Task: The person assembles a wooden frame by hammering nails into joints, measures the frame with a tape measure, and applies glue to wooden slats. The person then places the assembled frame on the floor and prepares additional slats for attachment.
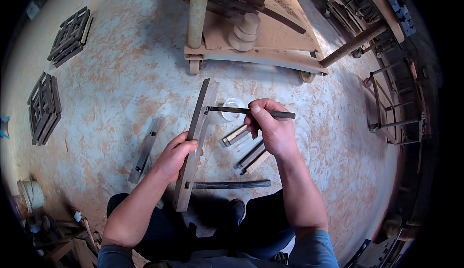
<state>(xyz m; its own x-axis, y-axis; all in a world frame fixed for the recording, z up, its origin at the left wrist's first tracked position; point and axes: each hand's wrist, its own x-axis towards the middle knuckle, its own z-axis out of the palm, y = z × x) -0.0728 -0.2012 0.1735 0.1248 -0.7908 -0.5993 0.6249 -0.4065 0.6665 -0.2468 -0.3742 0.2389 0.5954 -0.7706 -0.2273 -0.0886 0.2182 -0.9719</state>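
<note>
My left hand (176, 156) grips a long grey wooden slat (195, 142) around its middle; the slat runs from my knees up and away, with a small notch near its lower end. My right hand (268, 125) holds a thin dark stick (232, 110) horizontally, and its left tip touches the slat's upper part. Behind the stick a small white round container (233, 107) sits on the floor. Short dark wooden pieces (246, 147) lie under my right hand, and a dark rod (232, 184) lies near my feet.
Another notched slat (145, 149) lies on the dusty concrete floor at left. Two dark lattice panels (70, 36) (44, 107) lie further left. A low wooden cart (256, 36) with stacked round discs stands ahead. Metal frames (394, 103) crowd the right side, a bucket (31, 193) the lower left.
</note>
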